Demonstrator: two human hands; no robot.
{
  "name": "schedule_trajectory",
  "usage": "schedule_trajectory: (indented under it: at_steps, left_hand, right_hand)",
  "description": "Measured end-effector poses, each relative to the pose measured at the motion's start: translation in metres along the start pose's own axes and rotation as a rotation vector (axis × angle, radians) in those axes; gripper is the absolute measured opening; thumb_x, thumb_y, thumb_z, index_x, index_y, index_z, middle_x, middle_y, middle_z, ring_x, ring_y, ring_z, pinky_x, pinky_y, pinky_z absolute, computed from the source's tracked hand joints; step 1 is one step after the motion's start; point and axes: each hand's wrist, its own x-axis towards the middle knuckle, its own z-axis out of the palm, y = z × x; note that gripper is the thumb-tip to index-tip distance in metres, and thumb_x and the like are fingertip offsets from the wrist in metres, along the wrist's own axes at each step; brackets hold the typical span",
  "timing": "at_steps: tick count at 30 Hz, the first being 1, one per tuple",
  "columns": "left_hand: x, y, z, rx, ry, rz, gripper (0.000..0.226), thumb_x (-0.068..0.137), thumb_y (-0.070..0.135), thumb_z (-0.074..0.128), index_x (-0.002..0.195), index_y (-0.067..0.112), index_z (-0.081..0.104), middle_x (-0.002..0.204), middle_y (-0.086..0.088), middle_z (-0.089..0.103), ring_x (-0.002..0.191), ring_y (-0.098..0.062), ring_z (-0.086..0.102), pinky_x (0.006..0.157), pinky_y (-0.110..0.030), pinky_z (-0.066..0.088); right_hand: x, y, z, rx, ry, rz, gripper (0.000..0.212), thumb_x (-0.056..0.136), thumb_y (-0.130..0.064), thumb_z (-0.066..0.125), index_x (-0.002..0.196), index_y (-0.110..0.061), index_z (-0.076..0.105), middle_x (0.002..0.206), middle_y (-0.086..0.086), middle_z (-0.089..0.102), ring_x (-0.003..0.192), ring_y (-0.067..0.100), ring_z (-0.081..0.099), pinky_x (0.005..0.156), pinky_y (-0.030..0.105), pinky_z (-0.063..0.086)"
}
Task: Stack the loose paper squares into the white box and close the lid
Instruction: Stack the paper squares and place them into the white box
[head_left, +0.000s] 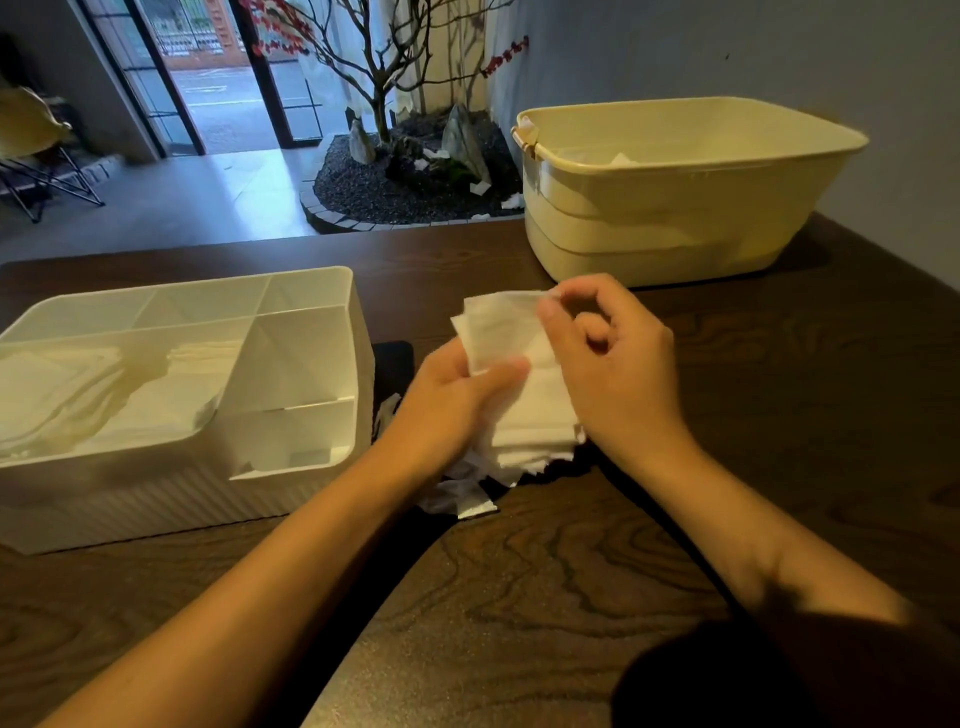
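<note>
A stack of white paper squares (524, 410) sits between my hands above the dark wooden table. My left hand (447, 400) grips the stack from the left, thumb pressed on the top sheet. My right hand (613, 364) pinches the upper corner of the top paper square (498, 327) between thumb and forefinger. A few loose white scraps (457, 493) lie on the table under my left wrist. The white box (311, 447) stands at the left with its top open, showing several compartments. White paper (104, 389) lies in its large left compartment. No lid is visible.
A large cream plastic tub (675, 218) stands at the back right of the table, with white paper inside. The wood-grain table (571, 571) stretches toward me. Beyond the table's far edge are a floor, an indoor rock garden with a bare tree, and a folding chair.
</note>
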Motion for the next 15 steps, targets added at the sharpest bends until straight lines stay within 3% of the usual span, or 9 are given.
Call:
schedule_trajectory:
  at_steps: [2,4,6,7,9,11,13,15]
  left_hand:
    - [0.004,-0.002,-0.006,0.05,0.214,0.098,0.024,0.101,0.011,0.053,0.121,0.01,0.065,0.108,-0.009,0.075,0.097,-0.022,0.072,0.087,-0.041,0.058]
    - [0.007,-0.001,-0.012,0.221,0.432,0.262,0.035,0.095,0.016,0.049,0.128,0.013,0.061,0.115,-0.002,0.069,0.1,-0.012,0.065,0.092,-0.027,0.053]
    - [0.007,-0.002,-0.015,0.392,0.527,0.354,0.051,0.087,0.015,0.041,0.136,0.016,0.055,0.123,0.002,0.061,0.107,-0.007,0.056,0.093,-0.017,0.046]
    - [0.007,-0.005,-0.015,0.426,0.523,0.37,0.054,0.086,0.014,0.039,0.138,0.017,0.053,0.126,0.001,0.058,0.111,-0.01,0.055,0.095,-0.02,0.046]
    - [0.009,-0.01,-0.016,0.451,0.483,0.37,0.055,0.086,0.013,0.038,0.139,0.018,0.052,0.128,-0.003,0.057,0.113,-0.015,0.055,0.098,-0.031,0.049]
    - [0.01,-0.013,-0.017,0.45,0.441,0.351,0.057,0.085,0.015,0.038,0.14,0.017,0.052,0.13,-0.003,0.058,0.115,-0.014,0.056,0.1,-0.032,0.049]
    - [0.011,-0.013,-0.018,0.451,0.423,0.35,0.058,0.085,0.015,0.038,0.141,0.018,0.052,0.132,-0.001,0.058,0.117,-0.01,0.055,0.102,-0.025,0.047]
    - [0.01,-0.011,-0.017,0.454,0.424,0.359,0.059,0.085,0.014,0.038,0.142,0.019,0.052,0.134,0.003,0.057,0.118,-0.005,0.053,0.101,-0.012,0.042]
  right_hand:
    - [0.006,0.001,-0.004,0.034,-0.008,0.094,0.011,0.099,-0.026,0.056,0.096,-0.019,0.063,0.059,0.011,0.057,0.057,0.03,0.054,0.056,0.045,0.046]
    - [0.011,0.009,-0.008,-0.222,-0.155,0.181,0.015,0.1,-0.031,0.053,0.107,-0.023,0.063,0.082,0.005,0.064,0.081,0.023,0.061,0.071,0.041,0.051]
    - [0.01,0.014,-0.008,-0.554,-0.393,0.277,0.04,0.097,-0.05,0.05,0.128,-0.026,0.056,0.118,0.001,0.058,0.115,0.021,0.051,0.091,0.038,0.046]
    - [0.008,0.014,-0.007,-0.657,-0.497,0.303,0.053,0.093,-0.06,0.05,0.134,-0.027,0.052,0.128,0.002,0.051,0.124,0.023,0.043,0.097,0.038,0.042]
    - [0.006,0.014,-0.003,-0.757,-0.613,0.294,0.053,0.086,-0.067,0.055,0.123,-0.029,0.055,0.124,0.001,0.046,0.122,0.022,0.039,0.095,0.037,0.038]
    - [0.007,0.013,-0.003,-0.669,-0.629,0.302,0.031,0.085,-0.056,0.065,0.098,-0.028,0.059,0.108,-0.005,0.05,0.109,0.019,0.045,0.085,0.035,0.042]
    - [0.01,0.012,-0.006,-0.454,-0.612,0.349,0.016,0.085,-0.038,0.071,0.086,-0.026,0.061,0.093,-0.006,0.058,0.091,0.015,0.056,0.072,0.035,0.047]
    - [0.014,0.011,-0.013,-0.244,-0.548,0.386,0.012,0.085,-0.025,0.074,0.087,-0.017,0.065,0.083,-0.002,0.062,0.076,0.014,0.058,0.062,0.03,0.045]
